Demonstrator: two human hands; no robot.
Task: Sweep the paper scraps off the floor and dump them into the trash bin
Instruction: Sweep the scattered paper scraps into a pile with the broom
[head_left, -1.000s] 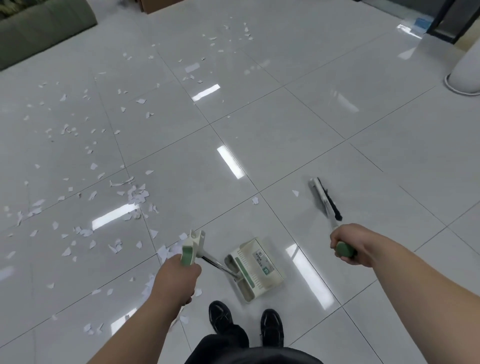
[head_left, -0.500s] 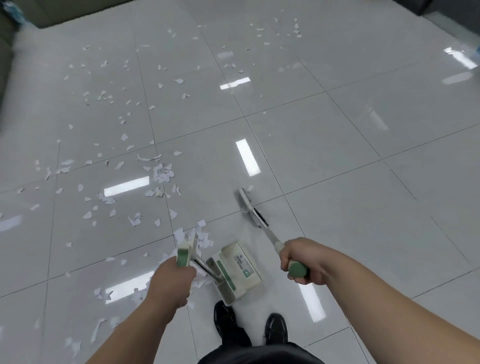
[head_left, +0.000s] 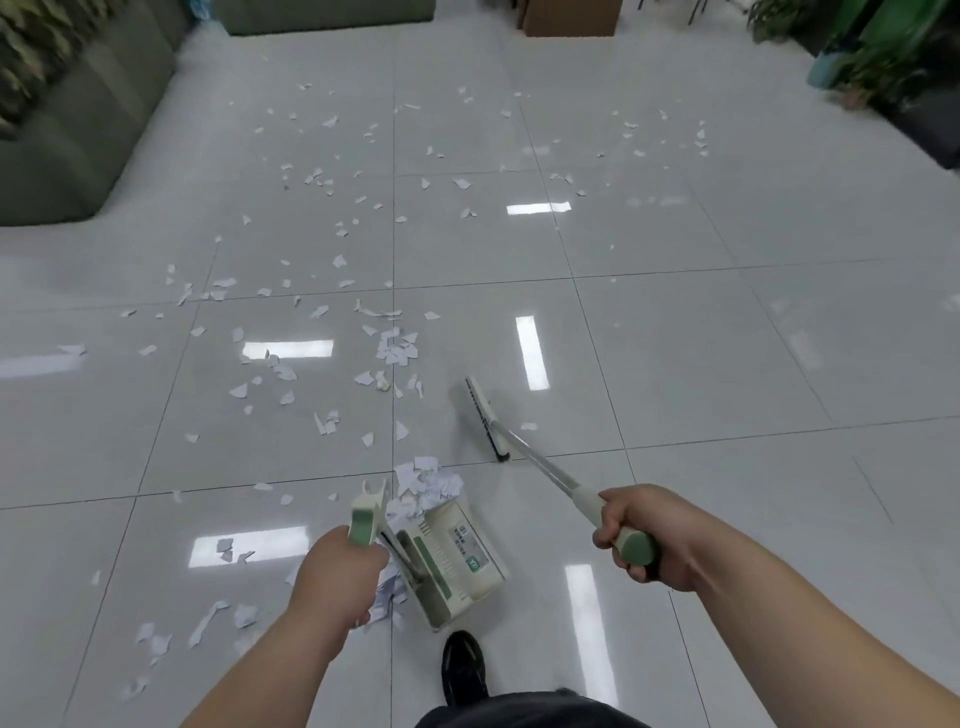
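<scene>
White paper scraps (head_left: 397, 351) lie scattered over the glossy tiled floor, thickest left of centre, with a small heap (head_left: 426, 483) at the dustpan's mouth. My left hand (head_left: 340, 571) grips the green-tipped handle of a cream dustpan (head_left: 457, 558) that rests on the floor by my shoe. My right hand (head_left: 639, 530) grips the green end of a broom handle. The broom head (head_left: 485, 418) touches the floor to the right of the scraps. No trash bin is in view.
A grey-green sofa (head_left: 78, 130) runs along the left and far edge. A cardboard box (head_left: 569, 18) stands at the far middle, green plants (head_left: 883, 57) at the far right. My black shoe (head_left: 464, 670) is just behind the dustpan.
The view has swung left and up, bringing the sofa, box and plants into sight. The broom head has moved left toward the scraps. Both hands keep their grips.
</scene>
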